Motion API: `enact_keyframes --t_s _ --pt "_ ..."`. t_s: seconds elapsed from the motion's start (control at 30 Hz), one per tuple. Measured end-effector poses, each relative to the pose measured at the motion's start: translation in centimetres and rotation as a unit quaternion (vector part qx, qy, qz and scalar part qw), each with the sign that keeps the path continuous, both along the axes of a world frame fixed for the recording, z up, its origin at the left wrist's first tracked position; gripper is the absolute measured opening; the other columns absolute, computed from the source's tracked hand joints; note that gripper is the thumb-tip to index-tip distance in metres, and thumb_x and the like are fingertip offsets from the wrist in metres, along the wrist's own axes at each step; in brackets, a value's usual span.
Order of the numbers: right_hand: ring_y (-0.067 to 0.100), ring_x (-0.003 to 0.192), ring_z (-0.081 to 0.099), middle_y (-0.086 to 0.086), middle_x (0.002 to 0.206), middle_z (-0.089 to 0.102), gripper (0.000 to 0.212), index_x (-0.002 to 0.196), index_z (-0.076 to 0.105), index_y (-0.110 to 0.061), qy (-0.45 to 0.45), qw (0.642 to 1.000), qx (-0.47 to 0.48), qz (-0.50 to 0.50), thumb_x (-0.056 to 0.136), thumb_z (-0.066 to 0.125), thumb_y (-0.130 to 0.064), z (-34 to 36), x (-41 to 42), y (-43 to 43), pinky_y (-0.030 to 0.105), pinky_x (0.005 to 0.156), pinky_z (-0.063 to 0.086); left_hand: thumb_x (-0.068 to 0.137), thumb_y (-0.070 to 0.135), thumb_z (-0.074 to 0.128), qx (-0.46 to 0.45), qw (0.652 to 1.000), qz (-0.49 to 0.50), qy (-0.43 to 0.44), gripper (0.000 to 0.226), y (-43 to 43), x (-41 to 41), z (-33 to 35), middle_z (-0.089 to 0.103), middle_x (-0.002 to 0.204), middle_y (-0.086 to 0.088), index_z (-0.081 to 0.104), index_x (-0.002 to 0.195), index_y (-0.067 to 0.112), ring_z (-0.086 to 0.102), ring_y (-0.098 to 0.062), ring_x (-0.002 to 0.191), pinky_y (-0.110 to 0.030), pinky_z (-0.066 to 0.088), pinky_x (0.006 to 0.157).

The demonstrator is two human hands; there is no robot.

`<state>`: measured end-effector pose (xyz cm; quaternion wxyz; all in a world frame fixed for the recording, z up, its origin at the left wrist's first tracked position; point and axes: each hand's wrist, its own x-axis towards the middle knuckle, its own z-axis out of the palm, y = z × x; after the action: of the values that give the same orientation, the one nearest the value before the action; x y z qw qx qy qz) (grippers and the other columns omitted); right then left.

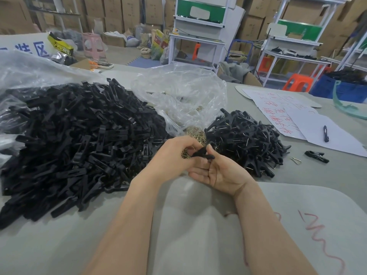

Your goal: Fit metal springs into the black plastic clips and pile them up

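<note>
Reaching in from the near edge of the desk (pixel 83 245), your left hand (pixel 174 155), knuckles up, and your right hand (pixel 220 172), palm up, meet at its middle, the fingers of both curled around one black clip (pixel 202 153). Brass springs (pixel 195 133) lie just beyond, between the loose clip parts (pixel 79 135) heaped toward the left edge and the pile of sprung clips (pixel 246 141) on the right.

L hand (pixel 174 155), R hand (pixel 220 173), forearms: bare.
</note>
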<state>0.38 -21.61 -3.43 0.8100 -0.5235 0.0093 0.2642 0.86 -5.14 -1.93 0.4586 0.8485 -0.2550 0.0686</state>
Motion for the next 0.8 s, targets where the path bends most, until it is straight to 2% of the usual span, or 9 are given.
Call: enact_keyframes --t_s 0.13,0.23,0.33,0.43,0.5,0.57,0.6,0.7,0.8 --pt "0.018 0.061 0.067 0.011 0.079 0.073 0.061 0.099 0.064 -0.011 -0.039 0.978 -0.195 -0.063 0.074 0.058 -0.066 2.1 0.3 -0.2 0.026 0.055 0.055 0.080 0.031 0.074 0.000 0.998 0.064 0.016 0.016 0.1 0.4 -0.7 0.062 0.089 0.015 0.062 0.091 0.029 0.058 -0.005 0.090 -0.022 0.045 0.083" --pt "0.010 0.054 0.059 0.002 0.071 0.069 0.021 0.084 0.071 -0.020 -0.201 0.905 -0.363 -0.096 0.086 0.067 -0.041 3.6 0.3 0.0 0.022 0.051 0.048 0.081 0.025 0.074 -0.001 0.999 0.046 0.007 0.024 -0.2 0.6 -0.8 0.066 0.094 0.010 0.066 0.103 0.026 0.060 -0.008 0.088 -0.030 0.049 0.084" --pt "0.006 0.048 0.055 -0.002 0.067 0.065 0.011 0.092 0.068 -0.015 -0.273 0.845 -0.384 -0.254 0.088 0.067 -0.025 5.4 0.9 0.8 0.023 0.051 0.048 0.082 0.026 0.072 -0.065 0.995 0.071 -0.030 0.042 -0.2 0.5 -0.3 0.057 0.111 0.011 0.059 0.123 0.029 0.056 0.003 0.095 -0.021 0.046 0.090" --pt "0.008 0.095 0.060 -0.003 0.104 0.062 0.058 0.139 0.041 -0.010 -0.266 0.764 -0.412 -0.421 0.091 0.060 -0.037 7.4 2.2 0.5 0.027 0.085 0.048 0.090 0.030 0.063 -0.220 0.954 0.199 -0.047 0.038 0.5 0.6 0.6 0.056 0.118 0.008 0.055 0.126 0.021 0.055 0.006 0.099 -0.010 0.046 0.083" --pt "0.030 0.139 0.028 0.010 0.146 0.039 0.071 0.150 0.019 -0.014 -0.263 0.654 -0.575 -0.416 0.094 0.054 -0.039 7.1 2.6 0.5 0.042 0.113 0.022 0.095 0.025 0.055 -0.351 0.891 0.280 -0.065 0.020 1.2 0.6 1.3 0.062 0.111 0.005 0.059 0.114 0.018 0.060 0.002 0.093 -0.011 0.047 0.080" --pt "0.034 0.144 0.012 0.013 0.155 0.023 0.064 0.149 0.023 -0.017 -0.305 0.582 -0.647 -0.387 0.095 0.052 -0.034 6.0 1.9 2.1 0.046 0.117 0.009 0.099 0.023 0.047 -0.467 0.823 0.318 -0.055 0.012 2.0 0.6 1.7 0.065 0.102 0.006 0.058 0.103 0.021 0.064 -0.003 0.088 -0.019 0.050 0.078" --pt "0.033 0.141 0.022 0.015 0.151 0.032 0.057 0.145 0.033 -0.017 -0.350 0.594 -0.630 -0.356 0.094 0.054 -0.030 5.3 1.4 3.2 0.045 0.116 0.015 0.100 0.022 0.043 -0.505 0.796 0.332 -0.043 0.015 2.3 0.6 1.8 0.065 0.100 0.007 0.058 0.099 0.022 0.064 -0.004 0.086 -0.019 0.049 0.076" --pt "0.024 0.115 0.054 0.008 0.122 0.061 0.042 0.129 0.056 -0.016 -0.409 0.723 -0.540 -0.136 0.090 0.062 -0.031 3.4 0.4 7.3 0.037 0.101 0.040 0.101 0.021 0.038 -0.552 0.755 0.354 -0.026 0.020 2.9 0.7 1.8 0.064 0.097 0.006 0.057 0.096 0.022 0.063 -0.005 0.082 -0.020 0.049 0.074" --pt "0.030 0.119 0.049 0.011 0.128 0.052 0.056 0.138 0.048 -0.026 -0.385 0.706 -0.591 0.069 0.085 0.065 -0.035 1.8 0.2 10.7 0.039 0.100 0.043 0.101 0.020 0.038 -0.556 0.749 0.359 -0.023 0.020 2.8 0.7 1.8 0.064 0.097 0.006 0.057 0.096 0.021 0.063 -0.006 0.081 -0.021 0.050 0.074"
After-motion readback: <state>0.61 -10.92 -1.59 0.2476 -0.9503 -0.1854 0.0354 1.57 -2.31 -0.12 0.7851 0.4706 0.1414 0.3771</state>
